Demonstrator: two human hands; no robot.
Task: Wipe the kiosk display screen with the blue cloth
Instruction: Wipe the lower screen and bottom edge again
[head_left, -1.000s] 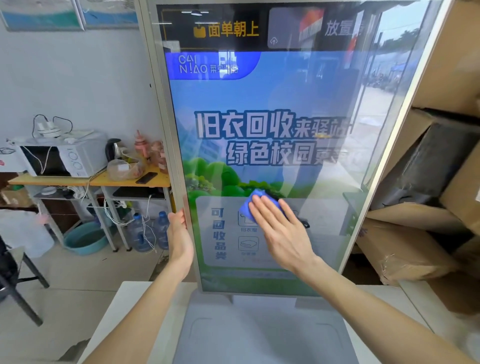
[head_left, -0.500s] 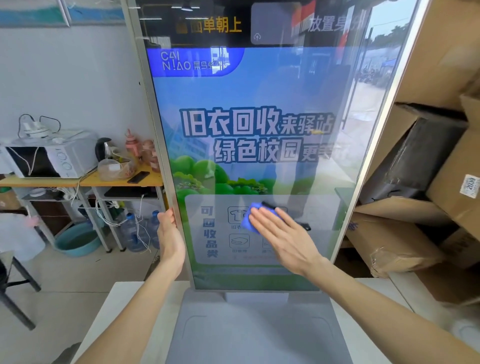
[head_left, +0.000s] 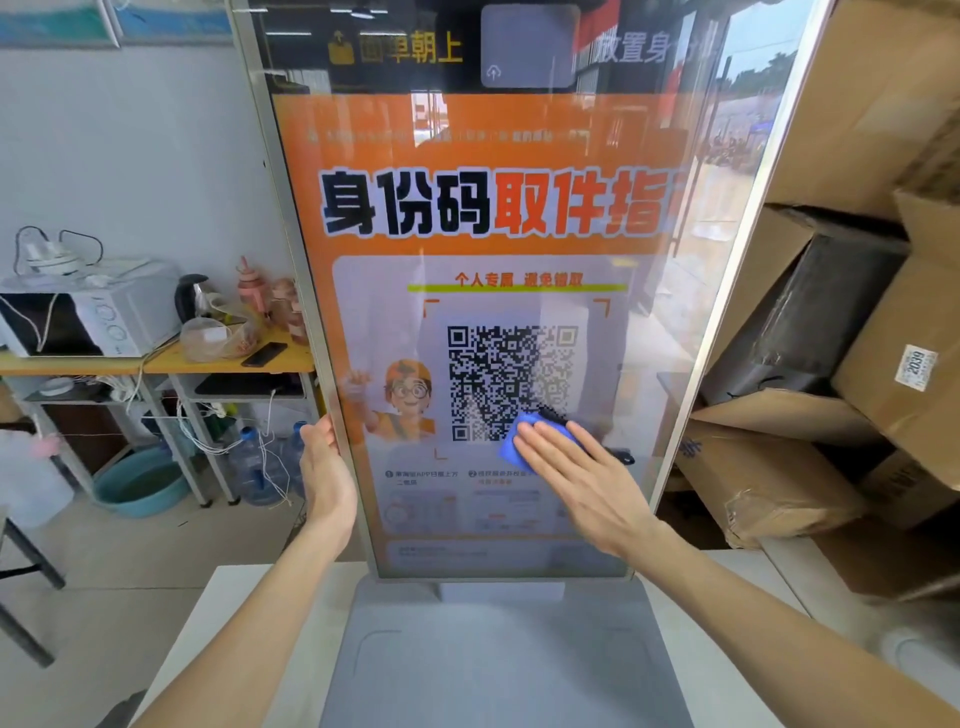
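Note:
The tall kiosk display screen (head_left: 498, 218) stands upright before me, showing an orange page with a QR code. My right hand (head_left: 576, 473) lies flat with straight fingers on the blue cloth (head_left: 514, 449), pressing it against the lower middle of the glass, just below the QR code. Most of the cloth is hidden under my fingers. My left hand (head_left: 324, 475) rests with straight fingers against the screen's left metal frame (head_left: 291, 249), at about the same height.
The kiosk's grey base (head_left: 498, 665) sits on a white table (head_left: 208, 618). Stacked cardboard boxes (head_left: 883, 312) crowd the right side. To the left stands a yellow-topped table (head_left: 171, 358) with a microwave (head_left: 88, 317), a kettle, water bottles and a teal basin (head_left: 140, 480) below.
The screen's picture switched from a blue-green page to an orange QR-code page. My right hand with the cloth slid slightly down and right on the glass. My left hand stayed on the frame.

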